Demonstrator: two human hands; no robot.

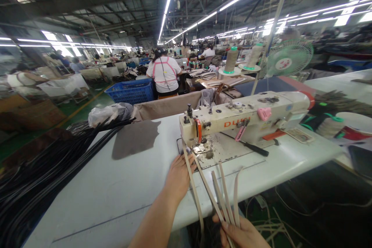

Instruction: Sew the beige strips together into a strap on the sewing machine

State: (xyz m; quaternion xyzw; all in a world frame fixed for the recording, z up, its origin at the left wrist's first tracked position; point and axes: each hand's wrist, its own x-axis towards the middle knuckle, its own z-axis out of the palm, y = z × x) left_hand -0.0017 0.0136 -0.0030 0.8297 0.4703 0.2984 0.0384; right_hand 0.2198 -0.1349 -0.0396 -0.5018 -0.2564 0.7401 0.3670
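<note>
A white sewing machine (pixel 221 118) stands on the pale worktable (pixel 139 186). My left hand (pixel 180 172) lies with its fingers stretched out flat beside the presser foot, its fingertips at a narrow beige strip (pixel 205 176). Another beige strip (pixel 195 193) hangs from the needle area across the back of that hand and over the table edge. Below the edge, my right hand (pixel 240 234) is closed around several beige strips (pixel 223 193), whose loose ends fan upward. The long strip from the needle also runs down into this hand. My left fingertips are partly hidden.
A brown leather-like piece (pixel 135 139) lies left of the machine, near long black strips (pixel 69 162). A black-handled tool (pixel 255 148) rests on the machine bed. Thread cones (pixel 231 60) and a fan (pixel 290 58) stand behind. A person (pixel 164 71) sits ahead beside a blue crate (pixel 132 91).
</note>
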